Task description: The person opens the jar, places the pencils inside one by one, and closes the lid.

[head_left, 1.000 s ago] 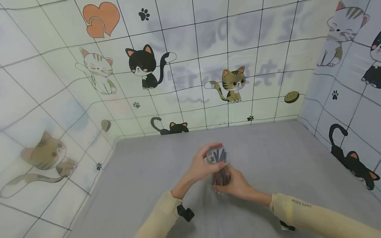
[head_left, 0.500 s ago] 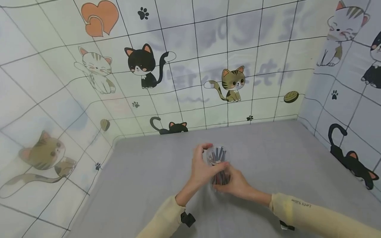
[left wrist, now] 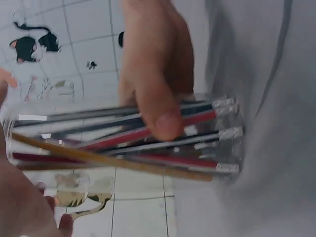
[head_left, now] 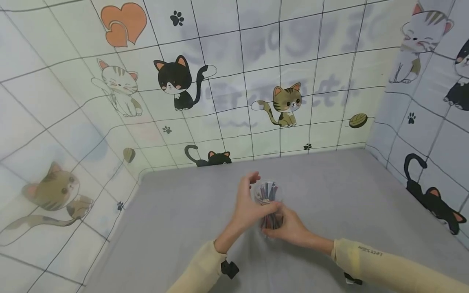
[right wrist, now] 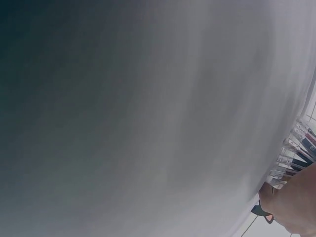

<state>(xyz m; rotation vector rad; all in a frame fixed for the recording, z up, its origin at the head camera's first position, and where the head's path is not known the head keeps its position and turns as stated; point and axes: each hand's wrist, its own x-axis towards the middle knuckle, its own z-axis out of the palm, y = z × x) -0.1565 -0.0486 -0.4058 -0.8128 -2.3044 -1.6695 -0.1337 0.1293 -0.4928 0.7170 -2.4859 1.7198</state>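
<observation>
A clear cylindrical jar stands tilted in front of me, packed with several thin pen- or pencil-like sticks in red, dark blue, black and yellow with pale ends. Low around its body, my right hand grips it, the thumb laid across the wall in the left wrist view. My left hand is at the jar's upper end. Its thumb lies along the near side below the rim, while its fingers stand spread and apart from the far left side. Whether a lid covers the mouth is hard to tell.
Grey cloth covers the tabletop. White grid-patterned curtains with printed cats enclose it at the back and both sides. A small black device is strapped to the left wrist.
The left fingers have come away from the jar's far rim and spread out to the left. The left thumb stays near the rim. The right hand and jar hardly move.
</observation>
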